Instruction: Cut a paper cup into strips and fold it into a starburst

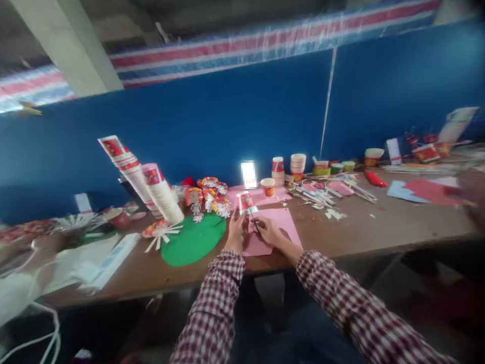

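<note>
My left hand (pixel 237 230) grips a red and white paper cup (pixel 245 200), held up tilted over a pink sheet (pixel 290 227). Closed round a pair of dark scissors (pixel 255 224), my right hand (pixel 268 231) is just right of the left one. The blades point up at the cup's lower edge; whether they touch it is too blurred to tell. Behind the hands, another paper cup (pixel 269 188) stands upright on pink paper. A green round sheet (pixel 195 240) lies to the left of my left hand.
Tall stacks of paper cups (pixel 162 197) lean at the left, near cut cup pieces (pixel 208 194). Shorter cup stacks (pixel 297 164) stand at the back. Pens and scraps (pixel 333 189) lie right of centre. Other people's blurred hands show at both sides.
</note>
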Demonstrator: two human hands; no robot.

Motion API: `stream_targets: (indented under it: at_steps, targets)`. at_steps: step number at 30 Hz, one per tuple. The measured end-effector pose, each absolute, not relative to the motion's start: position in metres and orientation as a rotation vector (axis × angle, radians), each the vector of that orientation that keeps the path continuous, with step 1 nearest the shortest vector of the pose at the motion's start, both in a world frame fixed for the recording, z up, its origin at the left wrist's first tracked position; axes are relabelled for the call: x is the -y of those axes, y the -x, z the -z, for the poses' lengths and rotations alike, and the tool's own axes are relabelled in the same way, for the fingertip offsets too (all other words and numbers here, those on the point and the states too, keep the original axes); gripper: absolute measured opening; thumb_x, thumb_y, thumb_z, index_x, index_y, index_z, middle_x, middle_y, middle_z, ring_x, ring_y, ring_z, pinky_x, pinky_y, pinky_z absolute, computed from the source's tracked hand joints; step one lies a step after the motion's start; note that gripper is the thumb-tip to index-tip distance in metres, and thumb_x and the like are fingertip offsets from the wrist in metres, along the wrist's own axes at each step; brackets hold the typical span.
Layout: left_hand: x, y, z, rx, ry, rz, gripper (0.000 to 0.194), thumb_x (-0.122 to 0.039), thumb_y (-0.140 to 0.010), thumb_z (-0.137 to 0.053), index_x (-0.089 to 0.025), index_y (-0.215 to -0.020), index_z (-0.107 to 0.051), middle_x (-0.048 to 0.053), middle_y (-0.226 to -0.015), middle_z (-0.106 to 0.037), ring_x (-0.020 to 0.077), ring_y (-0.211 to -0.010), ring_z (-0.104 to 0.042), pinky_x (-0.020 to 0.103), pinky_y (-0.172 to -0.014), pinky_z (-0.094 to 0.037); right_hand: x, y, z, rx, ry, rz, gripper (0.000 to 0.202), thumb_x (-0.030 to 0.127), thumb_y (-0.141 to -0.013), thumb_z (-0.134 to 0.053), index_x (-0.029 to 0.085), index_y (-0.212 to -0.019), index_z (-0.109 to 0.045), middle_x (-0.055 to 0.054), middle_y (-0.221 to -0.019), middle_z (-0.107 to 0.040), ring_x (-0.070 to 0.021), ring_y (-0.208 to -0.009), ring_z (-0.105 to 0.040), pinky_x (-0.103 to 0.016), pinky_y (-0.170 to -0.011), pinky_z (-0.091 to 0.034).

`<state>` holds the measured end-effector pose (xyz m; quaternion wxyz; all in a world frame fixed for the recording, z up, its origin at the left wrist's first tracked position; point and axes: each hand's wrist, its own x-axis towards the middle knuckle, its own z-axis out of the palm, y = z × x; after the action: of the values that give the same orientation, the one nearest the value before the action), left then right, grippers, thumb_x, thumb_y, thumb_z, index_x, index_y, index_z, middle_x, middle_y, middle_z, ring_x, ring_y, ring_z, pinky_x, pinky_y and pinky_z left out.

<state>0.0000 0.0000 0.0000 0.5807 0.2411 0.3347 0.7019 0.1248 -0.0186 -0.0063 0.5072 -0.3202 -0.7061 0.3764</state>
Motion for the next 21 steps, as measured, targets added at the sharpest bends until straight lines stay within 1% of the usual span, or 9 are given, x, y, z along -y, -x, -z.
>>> stream_targets:
  at_steps: [3, 8, 14, 21]
  targets:
    - [0.000, -0.001, 0.000, -0.804, -0.557, -1.650, 0.054, -0.008, -0.071, -0.064, -0.021, -0.122, -0.052, 0.002, -0.080, -0.065, 0.0083, -0.056, -0.056, 0.019, -0.053, -0.046, 0.018, -0.125, 0.009, 1.708, 0.788, -0.897, 0.023, 0.021, -0.079, -0.049, 0.014, -0.093, -0.066, -0.009, -0.087, -0.068, -0.0174, -0.076, -0.061, -0.031, -0.073, -0.050]
    - [0.000, 0.000, 0.000, -0.831, -0.545, -1.645, 0.056, -0.006, -0.073, -0.063, -0.023, -0.125, -0.052, 0.002, -0.082, -0.065, 0.0094, -0.061, -0.058, 0.019, -0.058, -0.047, 0.018, -0.125, 0.009, 1.715, 0.829, -0.924, 0.023, 0.025, -0.080, -0.049, 0.014, -0.092, -0.065, -0.007, -0.077, -0.066, -0.0150, -0.064, -0.057, -0.027, -0.061, -0.049]
    - [0.002, 0.001, -0.001, -0.849, -0.592, -1.633, 0.055, -0.008, -0.074, -0.063, -0.022, -0.125, -0.050, 0.001, -0.078, -0.064, 0.0083, -0.057, -0.057, 0.019, -0.054, -0.046, 0.020, -0.123, 0.006, 1.651, 0.815, -1.036, 0.024, 0.031, -0.080, -0.052, 0.013, -0.091, -0.065, -0.005, -0.072, -0.063, -0.0135, -0.060, -0.055, -0.026, -0.058, -0.047]
    - [0.002, 0.000, 0.002, -0.770, -0.613, -1.627, 0.058, -0.012, -0.068, -0.071, -0.023, -0.122, -0.052, 0.000, -0.079, -0.066, 0.0065, -0.058, -0.058, 0.017, -0.058, -0.047, 0.025, -0.123, -0.002, 1.565, 0.810, -1.139, 0.031, 0.039, -0.076, -0.059, 0.012, -0.089, -0.066, -0.002, -0.063, -0.058, -0.0098, -0.051, -0.046, -0.022, -0.048, -0.039]
